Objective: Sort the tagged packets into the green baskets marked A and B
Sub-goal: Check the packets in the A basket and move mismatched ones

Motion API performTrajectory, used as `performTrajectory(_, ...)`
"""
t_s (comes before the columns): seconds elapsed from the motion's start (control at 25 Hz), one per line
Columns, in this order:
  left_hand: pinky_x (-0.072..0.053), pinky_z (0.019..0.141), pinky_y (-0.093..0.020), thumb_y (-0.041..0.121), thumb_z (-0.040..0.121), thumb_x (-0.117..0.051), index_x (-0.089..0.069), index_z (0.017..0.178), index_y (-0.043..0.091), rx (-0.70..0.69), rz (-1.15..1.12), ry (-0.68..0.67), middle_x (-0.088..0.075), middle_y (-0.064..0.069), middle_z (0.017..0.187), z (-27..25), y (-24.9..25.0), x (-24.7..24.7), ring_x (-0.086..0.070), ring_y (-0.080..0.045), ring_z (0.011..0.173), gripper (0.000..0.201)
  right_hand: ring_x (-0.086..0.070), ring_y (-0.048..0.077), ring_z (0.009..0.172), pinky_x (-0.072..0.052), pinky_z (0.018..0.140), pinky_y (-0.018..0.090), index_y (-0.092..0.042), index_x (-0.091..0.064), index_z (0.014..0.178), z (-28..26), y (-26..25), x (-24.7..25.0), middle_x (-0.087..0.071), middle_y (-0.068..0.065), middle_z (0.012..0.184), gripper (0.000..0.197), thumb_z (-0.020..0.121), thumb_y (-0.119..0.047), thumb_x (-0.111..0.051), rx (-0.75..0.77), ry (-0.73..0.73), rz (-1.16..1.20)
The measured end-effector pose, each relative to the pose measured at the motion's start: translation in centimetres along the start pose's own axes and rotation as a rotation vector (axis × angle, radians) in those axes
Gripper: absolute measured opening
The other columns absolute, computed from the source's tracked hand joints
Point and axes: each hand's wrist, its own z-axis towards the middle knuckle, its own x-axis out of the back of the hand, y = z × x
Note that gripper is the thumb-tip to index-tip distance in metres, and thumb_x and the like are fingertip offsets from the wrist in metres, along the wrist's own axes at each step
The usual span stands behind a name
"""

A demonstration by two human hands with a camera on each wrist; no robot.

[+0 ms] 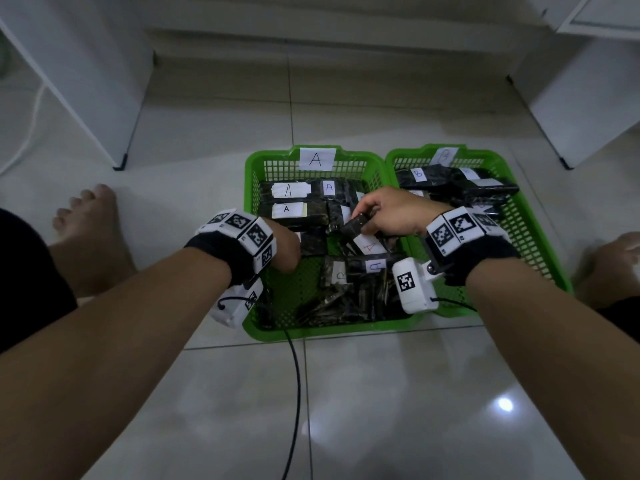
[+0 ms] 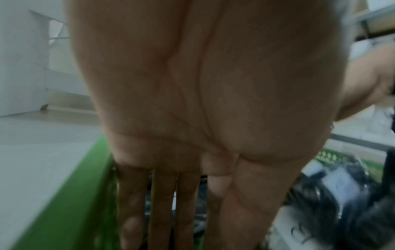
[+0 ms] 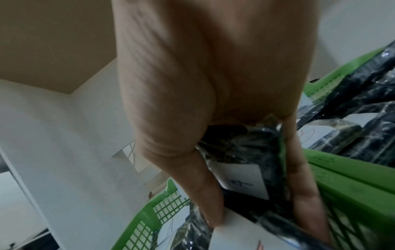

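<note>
Two green baskets stand side by side on the floor: basket A (image 1: 251, 188) on the left, basket B (image 1: 530, 216) on the right. Both hold dark packets with white tags. My right hand (image 1: 384, 213) pinches a dark packet (image 1: 355, 224) tagged A (image 3: 242, 179) above basket A's right half, thumb and fingers curled round it. My left hand (image 1: 285, 249) reaches into basket A near its left wall (image 2: 70, 194), fingers (image 2: 162, 208) straight and pointing down, holding nothing that I can see.
Tagged packets (image 1: 289, 199) lie at the back of basket A, and loose packets (image 1: 346, 292) fill its front. White cabinets (image 1: 86, 81) stand left and right. A black cable (image 1: 294, 393) runs over the tiles. My bare feet (image 1: 90, 223) flank the baskets.
</note>
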Motion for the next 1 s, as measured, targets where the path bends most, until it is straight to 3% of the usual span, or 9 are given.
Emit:
performTrajectory(0.12,-0.054,0.091,-0.034,0.022,0.099,-0.049,-0.067,0.117,0.009,-0.106,-0.285,0.144,-0.066,-0.002,0.12,-0.9,0.1,0.9,-0.065,-0.022,0.104,0.029,-0.07,0.029,0.091,-0.063,0.079,0.044,-0.018,-0.071,0.101,-0.5,0.5,0.3,-0.07,0.01,0.104,0.022,0.088,-0.001,-0.07,-0.007,0.077,0.11)
performTrajectory(0.28,-0.06,0.085,-0.039,0.035,0.094,-0.065,-0.065,0.119,0.013,-0.28,-0.852,0.404,-0.072,-0.007,0.108,-0.7,1.3,1.4,-0.071,-0.019,0.096,0.033,-0.069,0.026,0.102,-0.057,0.084,0.037,-0.023,-0.071,0.102,-1.1,0.9,1.2,-0.074,0.006,0.106,0.023,0.087,-0.006,-0.073,0.006,0.192,0.323)
performTrajectory(0.36,-0.061,0.082,-0.045,0.037,0.089,-0.071,-0.06,0.124,0.011,-0.336,-1.072,0.465,-0.069,-0.007,0.111,-0.6,2.3,1.4,-0.07,-0.021,0.099,0.044,-0.072,0.03,0.098,-0.06,0.081,0.044,-0.019,-0.071,0.103,-1.6,0.9,1.5,-0.074,0.013,0.108,0.024,0.085,-0.003,-0.074,0.011,0.116,0.452)
performTrajectory(0.44,-0.062,0.076,-0.047,0.033,0.087,-0.074,-0.056,0.131,0.016,-0.395,-1.172,0.475,-0.066,-0.006,0.113,-0.5,2.7,1.0,-0.069,-0.021,0.099,0.051,-0.073,0.032,0.091,-0.063,0.075,0.05,-0.009,-0.068,0.112,-2.1,0.8,1.3,-0.072,0.017,0.106,0.028,0.086,0.002,-0.072,0.016,0.026,0.506)
performTrajectory(0.56,-0.062,0.075,-0.051,0.015,0.087,-0.074,-0.065,0.118,0.007,-0.435,-1.259,0.437,-0.07,-0.017,0.111,-0.5,2.5,0.6,-0.071,-0.028,0.099,0.034,-0.073,0.027,0.091,-0.064,0.069,0.046,-0.003,-0.067,0.115,-2.2,0.7,0.6,-0.071,0.013,0.105,0.033,0.084,-0.004,-0.078,0.015,0.05,0.474)
performTrajectory(0.64,-0.061,0.077,-0.049,0.011,0.09,-0.071,-0.064,0.117,0.003,-0.358,-1.408,0.427,-0.07,-0.022,0.113,-0.8,2.3,0.5,-0.072,-0.033,0.096,0.03,-0.074,0.027,0.094,-0.064,0.072,0.048,-0.003,-0.067,0.112,-1.7,0.8,0.0,-0.073,0.012,0.105,0.043,0.077,-0.016,-0.087,-0.039,0.016,0.416)
performTrajectory(0.72,-0.061,0.077,-0.049,0.013,0.094,-0.066,-0.058,0.124,0.004,-0.309,-1.556,0.388,-0.071,-0.023,0.111,-1.2,2.0,0.4,-0.074,-0.039,0.089,0.033,-0.075,0.031,0.095,-0.061,0.08,0.052,-0.003,-0.066,0.112,-1.4,0.9,-0.5,-0.075,0.015,0.107,0.048,0.075,-0.023,-0.089,-0.092,-0.12,0.315)
performTrajectory(0.84,-0.061,0.072,-0.052,0.026,0.096,-0.064,-0.056,0.124,0.011,-0.242,-1.437,0.275,-0.071,-0.02,0.11,-1.7,1.6,0.2,-0.074,-0.042,0.083,0.033,-0.074,0.036,0.098,-0.059,0.085,0.059,-0.004,-0.067,0.108,-1.4,1.1,0.1,-0.074,0.02,0.11,0.037,0.08,-0.022,-0.085,-0.078,-0.19,0.201)
performTrajectory(1.0,-0.06,0.061,-0.037,0.047,0.094,-0.062,-0.068,0.11,0.006,-0.158,-1.021,0.04,-0.076,-0.008,0.103,-2.7,1.0,1.0,-0.075,-0.032,0.086,0.045,-0.071,0.031,0.092,-0.056,0.092,0.059,-0.014,-0.074,0.097,-2.2,1.0,1.9,-0.075,0.012,0.101,0.021,0.081,-0.024,-0.084,-0.078,-0.195,0.103)
